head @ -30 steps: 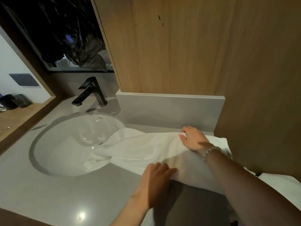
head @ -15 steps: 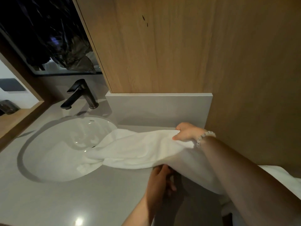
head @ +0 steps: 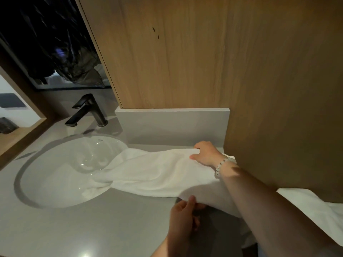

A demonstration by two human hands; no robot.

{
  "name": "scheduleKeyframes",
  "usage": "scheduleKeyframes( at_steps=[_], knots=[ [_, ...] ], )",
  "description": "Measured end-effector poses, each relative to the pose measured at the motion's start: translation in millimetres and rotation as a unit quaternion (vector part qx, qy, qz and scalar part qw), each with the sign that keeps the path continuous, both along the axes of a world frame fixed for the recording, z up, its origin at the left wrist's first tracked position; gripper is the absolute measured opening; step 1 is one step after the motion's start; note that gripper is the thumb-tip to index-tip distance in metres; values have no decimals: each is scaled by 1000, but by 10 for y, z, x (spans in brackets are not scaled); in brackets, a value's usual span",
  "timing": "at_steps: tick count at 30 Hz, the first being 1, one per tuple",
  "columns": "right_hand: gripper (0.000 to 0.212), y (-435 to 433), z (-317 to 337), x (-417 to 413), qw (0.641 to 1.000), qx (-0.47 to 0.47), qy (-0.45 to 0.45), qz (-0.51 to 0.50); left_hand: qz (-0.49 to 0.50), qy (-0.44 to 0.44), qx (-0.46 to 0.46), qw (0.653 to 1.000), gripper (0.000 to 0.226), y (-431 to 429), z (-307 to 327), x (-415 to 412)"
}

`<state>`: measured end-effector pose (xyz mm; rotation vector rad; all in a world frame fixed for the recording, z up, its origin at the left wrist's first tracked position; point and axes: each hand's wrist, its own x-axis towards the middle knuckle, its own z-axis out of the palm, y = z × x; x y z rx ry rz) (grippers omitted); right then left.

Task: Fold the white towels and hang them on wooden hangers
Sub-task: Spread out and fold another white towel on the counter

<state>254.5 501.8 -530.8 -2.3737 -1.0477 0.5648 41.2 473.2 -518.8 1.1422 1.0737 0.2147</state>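
Towel (head: 157, 171) over left hand (head: 182, 217); fingertips hidden

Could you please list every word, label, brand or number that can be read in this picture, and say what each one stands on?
No text here can be read.
Small dark mark on the inner wall of the sink, below the faucet: perhaps a maker's mark, too small to read.
On the white towel and the wood panel: no print shows.
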Motion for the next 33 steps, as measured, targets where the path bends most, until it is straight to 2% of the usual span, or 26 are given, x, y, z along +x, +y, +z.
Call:
scheduleKeyframes(
  at_steps=[4,5,8,11,13,16,19,24,30,33],
  knots=[
    [24,-41,-11,24,999,4,-15,29,39,10,0,999,31,-64,-94,-139],
    [20,-49,-42,21,999,2,-31,37,41,18,6,999,32,-69,-102,-155],
    [37,-99,-129,-56,992,-16,-117,48,40,49,20,998,33,-62,-155,-137],
    [39,-132,-157,-90,986,-15,-158,52,47,31,-17,998,26,-26,-138,-141],
    [40,-129,-143,-95,985,-22,-165,50,99,-8,-62,993,21,66,-88,-183],
    [43,-49,-87,-167,978,-52,-199,33,216,-89,-136,963,28,309,-12,-233],
    [46,156,-41,-337,973,-62,-220,34,275,-94,-112,950,31,502,-27,-238],
    [45,396,-137,-582,972,-57,-225,31,263,-57,-61,961,27,579,-42,-247],
    [42,358,-153,-464,971,-61,-232,10,216,11,-1,976,26,568,-113,-426],
    [41,310,-178,-427,970,-66,-231,26,219,2,-9,976,25,471,-170,-445]
  ],
)
